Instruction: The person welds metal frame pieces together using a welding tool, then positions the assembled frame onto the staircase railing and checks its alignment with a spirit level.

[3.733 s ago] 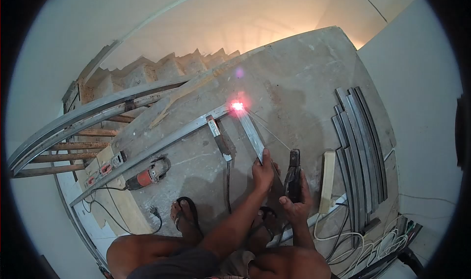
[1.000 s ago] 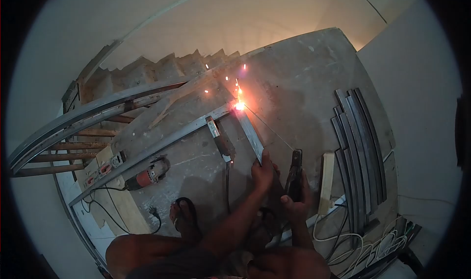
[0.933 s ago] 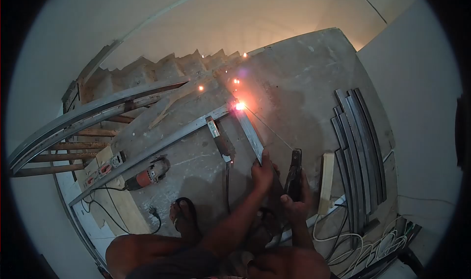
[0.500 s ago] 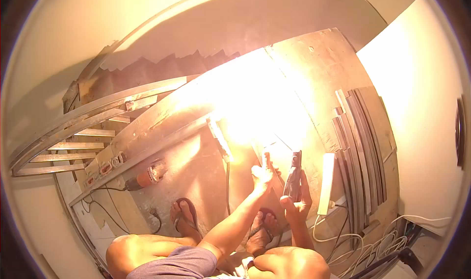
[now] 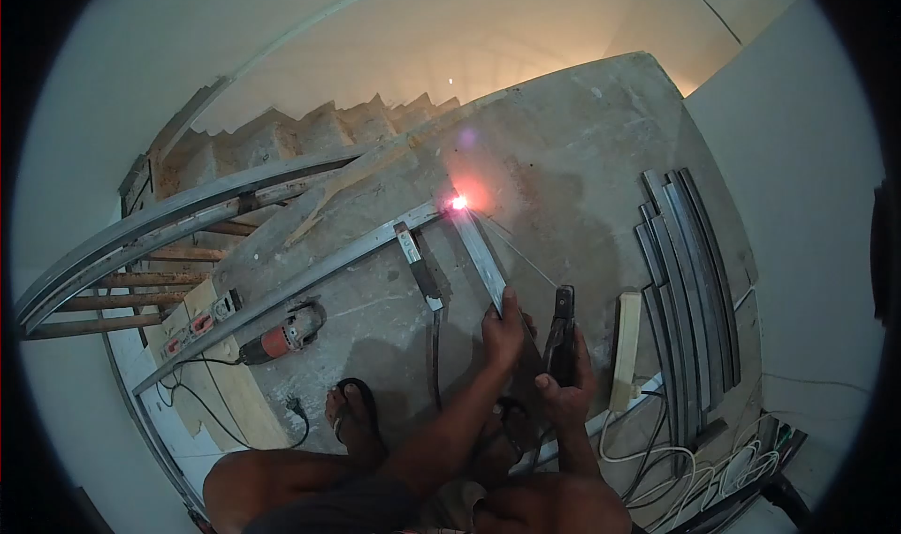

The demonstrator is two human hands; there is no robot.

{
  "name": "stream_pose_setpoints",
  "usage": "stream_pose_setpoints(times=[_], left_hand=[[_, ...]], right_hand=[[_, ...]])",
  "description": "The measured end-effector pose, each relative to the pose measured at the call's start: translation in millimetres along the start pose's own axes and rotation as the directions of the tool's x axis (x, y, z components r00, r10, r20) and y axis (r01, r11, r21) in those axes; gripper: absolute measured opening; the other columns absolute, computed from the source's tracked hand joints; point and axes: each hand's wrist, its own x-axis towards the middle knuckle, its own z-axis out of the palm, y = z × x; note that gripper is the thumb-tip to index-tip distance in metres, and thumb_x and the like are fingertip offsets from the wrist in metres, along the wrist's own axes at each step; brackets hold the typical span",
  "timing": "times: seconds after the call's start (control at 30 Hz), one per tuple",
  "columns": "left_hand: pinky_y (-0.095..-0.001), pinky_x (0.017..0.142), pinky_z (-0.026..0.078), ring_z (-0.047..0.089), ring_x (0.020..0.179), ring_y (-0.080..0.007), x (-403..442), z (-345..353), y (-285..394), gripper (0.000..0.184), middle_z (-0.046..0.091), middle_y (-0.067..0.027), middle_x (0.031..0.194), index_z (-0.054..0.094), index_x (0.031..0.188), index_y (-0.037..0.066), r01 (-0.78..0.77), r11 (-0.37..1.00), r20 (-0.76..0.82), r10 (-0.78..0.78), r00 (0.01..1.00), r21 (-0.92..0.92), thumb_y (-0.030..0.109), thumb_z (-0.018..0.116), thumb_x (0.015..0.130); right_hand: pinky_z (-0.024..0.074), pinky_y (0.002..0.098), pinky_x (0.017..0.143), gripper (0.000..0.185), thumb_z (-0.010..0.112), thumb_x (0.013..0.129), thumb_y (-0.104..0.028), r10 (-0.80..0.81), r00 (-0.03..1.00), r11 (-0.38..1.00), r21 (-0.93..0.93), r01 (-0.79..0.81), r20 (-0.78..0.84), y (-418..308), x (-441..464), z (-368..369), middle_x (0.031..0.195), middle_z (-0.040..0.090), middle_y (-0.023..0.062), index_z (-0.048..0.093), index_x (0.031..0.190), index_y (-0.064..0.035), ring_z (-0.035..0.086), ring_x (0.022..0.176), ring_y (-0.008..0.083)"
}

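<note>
My left hand (image 5: pixel 504 335) is wrapped round the near end of a short square metal tube (image 5: pixel 480 257), which meets a long metal tube (image 5: pixel 319 262) at a corner. In my right hand (image 5: pixel 568 389) is a black electrode holder (image 5: pixel 561 332), gripped by its handle. A thin welding rod (image 5: pixel 516 248) runs from it up to the corner, where a small pinkish-red glow (image 5: pixel 459 203) hides the exact contact. A ground clamp (image 5: pixel 419 269) with a dark cable lies beside the long tube, its upper end at the tube's edge.
An angle grinder (image 5: pixel 286 335) and a spirit level (image 5: pixel 202 325) lie at the left. To the right are a pale long block (image 5: pixel 624 351), several metal bars (image 5: pixel 690 281) and coiled cables (image 5: pixel 741 468). Stairs (image 5: pixel 272 135) and a curved metal railing (image 5: pixel 188 217) border the floor's far left.
The glaring white light over the corner has shrunk to a small reddish glow, and the room looks much darker. Both hands stay nearly in place.
</note>
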Motion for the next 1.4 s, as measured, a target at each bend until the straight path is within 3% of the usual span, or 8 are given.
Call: stream_pose_setpoints(times=[0.57,0.6,0.73,0.8,0.9,1.1,1.23,1.4], left_hand=[[-0.0334,0.048,0.049,0.060,0.051,-0.0176,3.3,-3.0,-6.6,0.057,0.058,-0.0066,0.062,0.053,0.089,0.004,0.018,1.000,0.035,-0.017,0.999,-0.025,0.060,0.054,0.096],[-0.0336,0.049,0.049,0.059,0.052,-0.0168,2.7,-3.2,-3.9,0.056,0.058,-0.0060,0.063,0.053,0.088,0.004,0.012,1.000,0.030,-0.012,0.999,0.004,0.059,0.054,0.096],[-0.0352,0.047,0.048,0.059,0.049,-0.0203,11.8,-4.0,-17.4,0.053,0.058,-0.0084,0.063,0.051,0.088,0.004,-0.016,0.999,-0.004,0.016,1.000,0.036,0.056,0.051,0.099],[-0.0355,0.049,0.049,0.059,0.051,-0.0203,5.6,-4.5,-10.2,0.052,0.058,-0.0085,0.063,0.051,0.088,0.005,0.031,0.999,0.038,-0.030,0.999,-0.015,0.056,0.052,0.099],[-0.0350,0.050,0.050,0.060,0.052,-0.0198,5.4,-3.1,-4.1,0.052,0.058,-0.0088,0.063,0.051,0.087,0.006,0.014,1.000,0.064,-0.012,0.998,-0.025,0.056,0.052,0.098],[-0.0339,0.054,0.050,0.062,0.055,-0.0194,3.4,-6.3,-0.9,0.054,0.060,-0.0091,0.067,0.053,0.092,0.003,0.009,1.000,0.060,-0.008,0.998,-0.007,0.056,0.058,0.096],[-0.0340,0.054,0.051,0.065,0.059,-0.0204,9.7,-10.7,-2.5,0.055,0.066,-0.0140,0.076,0.056,0.097,0.001,-0.107,0.980,0.128,0.086,0.988,0.167,0.055,0.062,0.094],[-0.0348,0.064,0.054,0.069,0.067,-0.0225,13.5,-19.9,6.9,0.062,0.069,-0.0190,0.086,0.060,0.105,-0.007,-0.154,0.928,0.203,0.087,0.975,0.341,0.054,0.063,0.093]], right_hand=[[0.0381,0.0355,0.108,0.106,0.085,0.075,-0.048,-0.040,0.998,0.999,-0.003,0.040,-0.046,1.5,-2.6,-2.0,0.143,0.048,0.0151,0.033,0.149,0.0077,0.047,0.129,0.0198],[0.0476,0.0303,0.095,0.104,0.081,0.076,-0.054,-0.152,0.984,0.976,-0.171,0.134,-0.096,10.6,-2.4,-6.7,0.129,0.056,0.0128,0.034,0.150,0.0034,0.058,0.113,0.0170],[0.0519,0.0255,0.073,0.100,0.077,0.078,-0.056,-0.067,0.987,0.991,-0.128,0.048,-0.149,29.3,1.1,-34.6,0.104,0.061,0.0084,0.036,0.151,-0.0020,0.064,0.086,0.0148],[0.0527,0.0306,0.070,0.098,0.075,0.080,-0.057,0.250,0.942,0.968,0.068,-0.241,-0.225,12.5,11.6,-40.6,0.102,0.064,0.0101,0.036,0.151,-0.0015,0.064,0.079,0.0182],[0.0448,0.0268,0.052,0.083,0.069,0.087,-0.054,0.249,0.925,0.968,0.074,-0.238,-0.288,22.1,28.9,-57.0,0.085,0.060,0.0043,0.040,0.150,-0.0066,0.055,0.059,0.0128],[0.0460,0.0257,0.057,0.058,0.061,0.098,-0.037,0.321,0.887,0.942,0.015,-0.335,-0.332,49.7,20.1,-78.6,0.088,0.061,0.0028,0.047,0.144,-0.0045,0.056,0.067,0.0120],[0.0441,0.0222,0.063,0.057,0.073,0.090,-0.021,0.276,0.862,0.929,-0.112,-0.353,-0.426,62.6,6.1,-90.0,0.092,0.061,0.0016,0.051,0.140,-0.0021,0.056,0.077,0.0095],[0.0362,0.0223,0.048,0.044,0.073,0.090,-0.023,0.244,0.824,0.960,0.006,-0.280,-0.512,23.3,-32.2,-121.7,0.079,0.058,0.0000,0.057,0.126,-0.0028,0.047,0.056,0.0064]])
